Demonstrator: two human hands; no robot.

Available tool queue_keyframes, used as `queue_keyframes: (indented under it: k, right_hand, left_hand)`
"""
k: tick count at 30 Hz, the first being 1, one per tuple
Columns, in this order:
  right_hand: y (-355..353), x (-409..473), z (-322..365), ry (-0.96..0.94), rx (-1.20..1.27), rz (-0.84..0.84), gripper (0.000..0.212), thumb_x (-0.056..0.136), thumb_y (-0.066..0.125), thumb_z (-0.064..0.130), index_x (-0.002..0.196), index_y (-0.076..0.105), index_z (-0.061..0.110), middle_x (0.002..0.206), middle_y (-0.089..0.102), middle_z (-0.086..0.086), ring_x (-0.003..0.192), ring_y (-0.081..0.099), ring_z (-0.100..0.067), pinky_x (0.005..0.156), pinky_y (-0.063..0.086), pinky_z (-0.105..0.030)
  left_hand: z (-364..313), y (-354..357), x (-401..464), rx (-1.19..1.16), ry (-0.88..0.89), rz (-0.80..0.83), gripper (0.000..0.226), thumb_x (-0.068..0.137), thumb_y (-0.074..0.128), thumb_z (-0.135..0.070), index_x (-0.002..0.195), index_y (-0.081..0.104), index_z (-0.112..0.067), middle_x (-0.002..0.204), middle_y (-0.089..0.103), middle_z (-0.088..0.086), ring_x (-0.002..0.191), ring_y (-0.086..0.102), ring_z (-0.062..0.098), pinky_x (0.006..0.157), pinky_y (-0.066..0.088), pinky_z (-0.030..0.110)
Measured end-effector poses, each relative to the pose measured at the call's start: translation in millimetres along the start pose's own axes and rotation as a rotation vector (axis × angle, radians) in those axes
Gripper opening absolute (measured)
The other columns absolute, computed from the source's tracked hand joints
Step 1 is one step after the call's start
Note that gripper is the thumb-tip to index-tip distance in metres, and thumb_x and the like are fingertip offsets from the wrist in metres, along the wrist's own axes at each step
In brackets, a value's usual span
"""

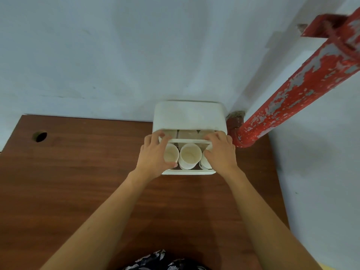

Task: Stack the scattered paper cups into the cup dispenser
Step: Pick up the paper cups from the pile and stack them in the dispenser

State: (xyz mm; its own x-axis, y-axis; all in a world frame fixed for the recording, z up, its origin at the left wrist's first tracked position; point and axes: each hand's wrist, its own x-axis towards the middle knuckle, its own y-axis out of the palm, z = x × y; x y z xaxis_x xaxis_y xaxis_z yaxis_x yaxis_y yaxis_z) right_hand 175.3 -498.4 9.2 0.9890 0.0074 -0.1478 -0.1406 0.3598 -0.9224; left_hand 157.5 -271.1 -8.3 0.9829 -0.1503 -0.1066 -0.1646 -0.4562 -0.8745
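A white cup dispenser point(190, 115) stands on the brown wooden table against the wall. Inside it, three paper cups stand upright side by side: a left cup point(171, 154), a middle cup point(190, 155) and a right cup point(204, 162) mostly hidden by my hand. More cups show behind a white crossbar point(190, 141). My left hand point(153, 155) wraps the dispenser's left side, fingers over the crossbar, thumb by the left cup. My right hand point(221, 152) grips the right side, fingers on the crossbar.
A red pipe with peeling paint point(292, 88) runs diagonally at the right, meeting the table beside the dispenser. The table point(87, 182) has a round cable hole point(40, 136) at the far left. Pale walls stand behind and to the right.
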Motion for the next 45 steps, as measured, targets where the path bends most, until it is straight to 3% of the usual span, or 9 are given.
queue_keyframes:
  k: [4, 7, 12, 16, 20, 25, 32, 41, 45]
  right_hand:
    - [-1, -4, -10, -0.005, 0.091, 0.019, 0.061, 0.076, 0.06, 0.008, 0.129, 0.049, 0.035, 0.136, 0.041, 0.005, 0.123, 0.035, -0.025, 0.095, 0.042, -0.043]
    - [-4, -8, -18, -0.052, 0.042, 0.073, 0.078, 0.074, 0.064, 0.003, 0.14, 0.038, 0.037, 0.145, 0.03, 0.007, 0.13, 0.028, -0.024, 0.094, 0.046, -0.043]
    - [-6, -2, -24, -0.113, -0.093, 0.059, 0.089, 0.074, 0.07, 0.002, 0.146, 0.03, 0.034, 0.149, 0.025, 0.01, 0.134, 0.022, -0.019, 0.075, 0.05, -0.031]
    - [5, 4, -18, -0.049, -0.036, -0.084, 0.07, 0.078, 0.075, 0.014, 0.137, 0.042, 0.032, 0.141, 0.036, 0.006, 0.132, 0.031, -0.022, 0.086, 0.052, -0.04]
    - [28, -9, -13, 0.097, 0.071, -0.274, 0.08, 0.075, 0.08, 0.023, 0.142, 0.035, 0.023, 0.148, 0.034, -0.005, 0.135, 0.032, -0.031, 0.106, 0.036, -0.05]
    - [46, -31, -21, 0.313, 0.424, -0.325, 0.099, 0.066, 0.087, 0.033, 0.145, 0.031, 0.015, 0.144, 0.039, -0.009, 0.13, 0.037, -0.029, 0.102, 0.038, -0.046]
    - [61, -29, -31, 0.412, 0.641, -0.168, 0.09, 0.063, 0.088, 0.035, 0.137, 0.038, 0.024, 0.133, 0.05, 0.0, 0.121, 0.05, -0.023, 0.096, 0.046, -0.044]
    - [67, -6, -22, 0.473, 0.812, -0.158, 0.086, 0.058, 0.085, 0.041, 0.13, 0.038, 0.038, 0.121, 0.059, 0.007, 0.112, 0.058, -0.019, 0.095, 0.051, -0.045]
    - [68, 2, -21, 0.452, 0.84, -0.134, 0.092, 0.07, 0.083, 0.032, 0.145, 0.029, 0.037, 0.129, 0.057, 0.007, 0.114, 0.054, -0.014, 0.095, 0.046, -0.033]
  left_hand:
    - [-3, 1, 1, 0.006, -0.047, -0.047, 0.077, 0.067, 0.081, -0.047, 0.133, 0.045, -0.03, 0.136, 0.035, -0.003, 0.123, 0.031, 0.024, 0.094, 0.046, 0.043]
    - [-12, 3, 6, -0.039, -0.123, -0.108, 0.064, 0.07, 0.08, -0.045, 0.126, 0.051, -0.031, 0.126, 0.039, -0.005, 0.116, 0.034, 0.022, 0.074, 0.053, 0.039]
    - [-23, 8, 16, -0.068, -0.189, -0.163, 0.061, 0.07, 0.08, -0.043, 0.122, 0.053, -0.029, 0.123, 0.042, -0.001, 0.116, 0.035, 0.026, 0.065, 0.051, 0.036]
    - [-20, 1, 16, -0.127, -0.159, -0.077, 0.071, 0.07, 0.081, -0.035, 0.131, 0.046, -0.026, 0.128, 0.036, 0.001, 0.119, 0.032, 0.027, 0.074, 0.053, 0.04]
    - [-25, 1, 6, -0.162, -0.257, -0.128, 0.085, 0.067, 0.083, -0.031, 0.136, 0.033, -0.022, 0.134, 0.033, 0.004, 0.119, 0.035, 0.027, 0.081, 0.051, 0.042]
    - [-22, 21, -11, -0.377, -0.456, -0.173, 0.075, 0.077, 0.076, -0.036, 0.134, 0.034, -0.012, 0.135, 0.038, 0.006, 0.116, 0.046, 0.026, 0.094, 0.046, 0.044]
    - [-19, 29, -4, -1.181, -0.975, -0.016, 0.041, 0.093, 0.057, -0.014, 0.13, 0.042, -0.011, 0.122, 0.051, 0.011, 0.094, 0.067, 0.029, 0.068, 0.061, 0.033]
    - [-23, 28, 15, -1.436, -0.93, -0.102, 0.04, 0.092, 0.057, -0.006, 0.131, 0.052, -0.01, 0.122, 0.056, 0.009, 0.098, 0.063, 0.022, 0.083, 0.059, 0.033]
    - [-24, 27, 22, -1.444, -0.938, -0.116, 0.038, 0.092, 0.057, -0.007, 0.129, 0.054, -0.009, 0.105, 0.061, 0.005, 0.095, 0.066, 0.024, 0.074, 0.059, 0.028]
